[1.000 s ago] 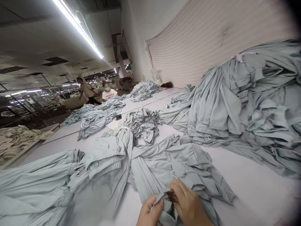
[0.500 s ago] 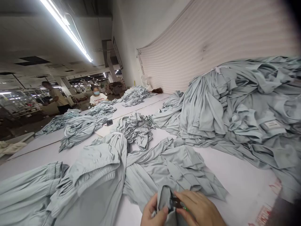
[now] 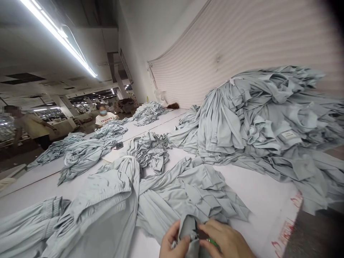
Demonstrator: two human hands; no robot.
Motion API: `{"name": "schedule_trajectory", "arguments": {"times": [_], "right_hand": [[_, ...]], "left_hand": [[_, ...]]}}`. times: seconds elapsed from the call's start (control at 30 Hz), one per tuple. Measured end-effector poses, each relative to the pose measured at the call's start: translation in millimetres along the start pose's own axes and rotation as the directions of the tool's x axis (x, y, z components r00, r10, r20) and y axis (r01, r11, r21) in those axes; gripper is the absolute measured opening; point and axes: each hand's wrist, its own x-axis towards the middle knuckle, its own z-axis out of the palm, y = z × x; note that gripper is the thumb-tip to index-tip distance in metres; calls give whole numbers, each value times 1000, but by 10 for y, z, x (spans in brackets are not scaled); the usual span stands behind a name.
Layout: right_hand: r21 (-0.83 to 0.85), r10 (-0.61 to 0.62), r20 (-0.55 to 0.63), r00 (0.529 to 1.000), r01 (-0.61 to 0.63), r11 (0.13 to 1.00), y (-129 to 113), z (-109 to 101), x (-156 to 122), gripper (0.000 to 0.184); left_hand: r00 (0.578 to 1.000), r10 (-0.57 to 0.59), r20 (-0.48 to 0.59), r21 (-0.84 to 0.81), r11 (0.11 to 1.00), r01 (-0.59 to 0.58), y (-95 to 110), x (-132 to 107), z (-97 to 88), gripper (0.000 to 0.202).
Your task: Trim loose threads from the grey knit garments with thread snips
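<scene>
At the bottom of the head view, my left hand (image 3: 176,242) pinches a folded edge of a grey-green garment (image 3: 186,225) between thumb and fingers. Close on its right, my right hand (image 3: 227,238) is closed around small thread snips (image 3: 213,243), of which a green part and dark blades show. The blade tips are at the garment's fold; whether they touch a thread is too small to tell. Just beyond both hands lies a loose heap of the same fabric (image 3: 185,190). Left of it are trousers or shorts with gathered elastic waistbands (image 3: 107,197).
A tall pile of grey-green garments (image 3: 228,118) stands at the right by the wall. More bundles (image 3: 83,154) lie along the white table (image 3: 252,182), whose right edge bears red print. A small dark object (image 3: 118,145) sits mid-table. Two people (image 3: 104,118) are at the far left.
The view has turned slightly right, so the scene sits further left. The person at far left has moved left. My hands keep nearly the same hold on garment and snips.
</scene>
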Motion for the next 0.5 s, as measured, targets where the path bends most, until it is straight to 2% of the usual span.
{"name": "schedule_trajectory", "arguments": {"times": [0.13, 0.23, 0.27, 0.33, 0.37, 0.4, 0.43, 0.47, 0.5], "right_hand": [[155, 59, 67, 996, -69, 986, -32, -24, 36, 24], [247, 80, 51, 995, -90, 965, 6, 1, 29, 24], [277, 95, 30, 995, -99, 956, 50, 13, 8, 25], [338, 141, -24, 990, -124, 933, 197, 39, -68, 25], [357, 185, -63, 981, -151, 922, 296, 53, -119, 25], [358, 241, -106, 965, -189, 914, 404, 67, -172, 25], [339, 307, -152, 939, -242, 909, 511, 83, -223, 27], [301, 364, -179, 914, -301, 905, 606, 100, -266, 27], [260, 397, -188, 899, -344, 902, 680, 118, -296, 26]], "left_hand": [[1000, -19, -24, -10, 1000, 19, -12, -14, 8, 75], [999, -52, -1, -23, 998, 52, 63, -71, 51, 74], [1000, -12, 6, 2, 1000, 12, 107, -97, 56, 66], [979, 200, -24, 138, 971, -195, 212, -149, 28, 48], [937, 346, -49, 219, 919, -327, 267, -171, -5, 45], [878, 474, -73, 275, 856, -439, 318, -188, -45, 46], [829, 552, -94, 297, 810, -506, 366, -198, -85, 45], [814, 572, -100, 285, 800, -528, 408, -202, -116, 42], [824, 561, -79, 260, 810, -526, 444, -198, -129, 39]]}}
